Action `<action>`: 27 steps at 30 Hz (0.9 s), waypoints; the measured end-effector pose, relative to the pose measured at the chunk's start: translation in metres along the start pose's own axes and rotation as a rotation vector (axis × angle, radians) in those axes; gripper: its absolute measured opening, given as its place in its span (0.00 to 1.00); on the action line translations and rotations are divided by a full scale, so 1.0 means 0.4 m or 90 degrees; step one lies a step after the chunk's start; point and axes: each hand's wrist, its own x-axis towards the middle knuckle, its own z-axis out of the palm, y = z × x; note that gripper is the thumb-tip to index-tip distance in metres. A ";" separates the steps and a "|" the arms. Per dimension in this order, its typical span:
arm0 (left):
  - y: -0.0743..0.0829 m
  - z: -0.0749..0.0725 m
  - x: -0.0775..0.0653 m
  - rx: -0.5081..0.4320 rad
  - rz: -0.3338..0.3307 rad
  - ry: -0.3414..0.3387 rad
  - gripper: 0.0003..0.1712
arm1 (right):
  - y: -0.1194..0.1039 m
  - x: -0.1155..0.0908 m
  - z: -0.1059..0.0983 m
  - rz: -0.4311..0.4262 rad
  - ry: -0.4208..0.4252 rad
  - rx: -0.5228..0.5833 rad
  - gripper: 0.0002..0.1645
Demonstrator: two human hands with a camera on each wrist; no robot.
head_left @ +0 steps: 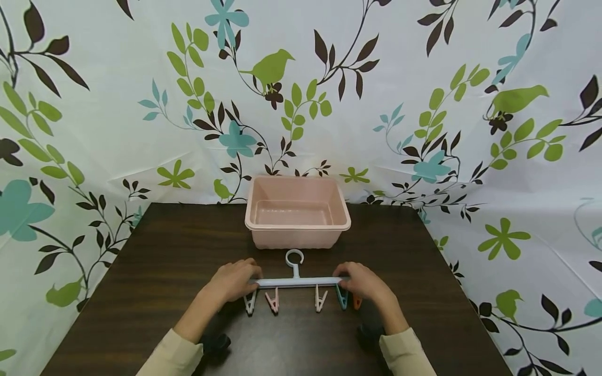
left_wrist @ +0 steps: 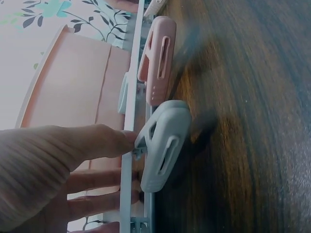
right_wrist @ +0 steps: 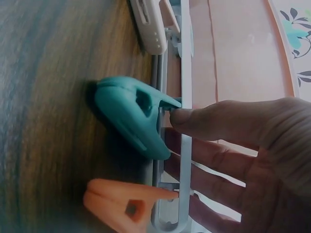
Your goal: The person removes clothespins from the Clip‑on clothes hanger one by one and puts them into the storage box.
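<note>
A white clip hanger lies in front of me in the head view, its long bar [head_left: 297, 282] crossways and its round hook [head_left: 294, 257] toward the back. My left hand [head_left: 233, 280] grips the bar's left end; my right hand [head_left: 364, 280] grips the right end. Clothespins hang along the near side: a pale grey one [left_wrist: 167, 145] beside my left thumb, then a pink one [left_wrist: 159, 60]. Further right come a cream one [head_left: 320, 301], a teal one [right_wrist: 133, 116] by my right thumb, and an orange one [right_wrist: 119, 201] at the end. Fingers of both hands reach behind the bar.
A pale pink plastic tub [head_left: 297, 237] stands behind the hanger at the back of the dark wooden table [head_left: 188, 235]. Behind the table hangs a white cloth [head_left: 362, 141] printed with leaves, birds and flowers. A small black object [head_left: 216, 342] shows beside the left wrist.
</note>
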 end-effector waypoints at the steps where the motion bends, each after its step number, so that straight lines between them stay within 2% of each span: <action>1: 0.000 -0.001 -0.002 0.000 0.002 -0.001 0.09 | 0.000 0.001 0.000 0.000 -0.002 -0.001 0.09; 8: -0.005 0.000 0.000 -0.002 0.014 -0.001 0.08 | -0.005 -0.005 -0.005 0.000 0.004 -0.009 0.09; 15: -0.003 -0.005 0.002 -0.027 0.008 -0.018 0.06 | -0.009 -0.020 -0.011 0.002 0.022 -0.017 0.09; 22: 0.001 -0.014 -0.004 -0.121 0.001 -0.048 0.03 | -0.014 -0.046 -0.016 0.009 0.057 -0.047 0.08; 27: -0.003 -0.012 -0.004 -0.152 0.013 -0.033 0.05 | -0.026 -0.065 -0.028 0.020 0.072 -0.068 0.08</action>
